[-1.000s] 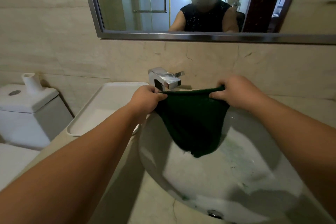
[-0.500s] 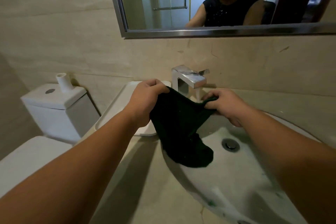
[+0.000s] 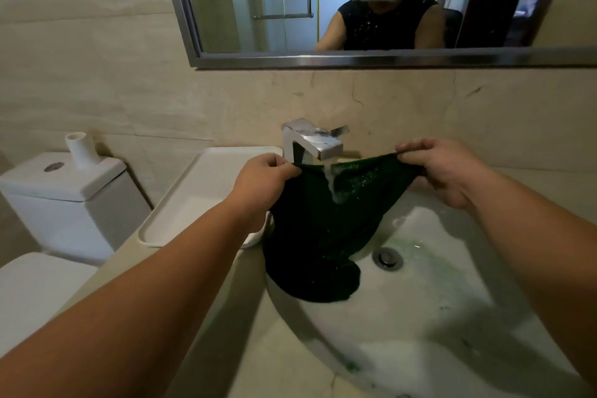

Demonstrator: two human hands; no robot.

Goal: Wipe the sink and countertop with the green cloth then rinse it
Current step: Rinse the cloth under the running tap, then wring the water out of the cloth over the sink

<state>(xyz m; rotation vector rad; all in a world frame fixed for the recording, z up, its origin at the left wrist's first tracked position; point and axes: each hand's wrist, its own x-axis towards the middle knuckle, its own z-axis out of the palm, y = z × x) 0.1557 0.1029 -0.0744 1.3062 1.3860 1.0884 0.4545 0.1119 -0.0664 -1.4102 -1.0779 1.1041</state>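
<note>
L hand [image 3: 265, 178] is pinching one top corner of the green cloth [image 3: 323, 236], fingers curled tight on the edge, just left of the tap [image 3: 311, 142] & level w/ its spout. R hand [image 3: 442, 168] is gripping the other top corner, thumb & fingers closed on the fabric, just right of the tap. Btwn them the cloth is hanging stretched, top edge right under the spout. The rest is drooping in front of the tap into the sink [image 3: 452, 317], w/ the bottom end lying bunched on the basin wall, below the tap. Water [image 3: 331, 184] is running from the spout & hitting the cloth's upper middle. Drain [image 3: 387, 257] is sitting below & right of the tap, just beside the cloth's lower end, w/ a faint green tint showing in the wet basin round it. White tray [image 3: 200, 197] is resting on the desk [image 3: 258, 365] left of the tap. Toilet tank [image 3: 64, 191] is standing further left of the tap, a short white tube [image 3: 80, 149] upright on its lid. Mirror [image 3: 323, 58] is hanging on the wall above the tap, showing the person w/ a white headset.
</note>
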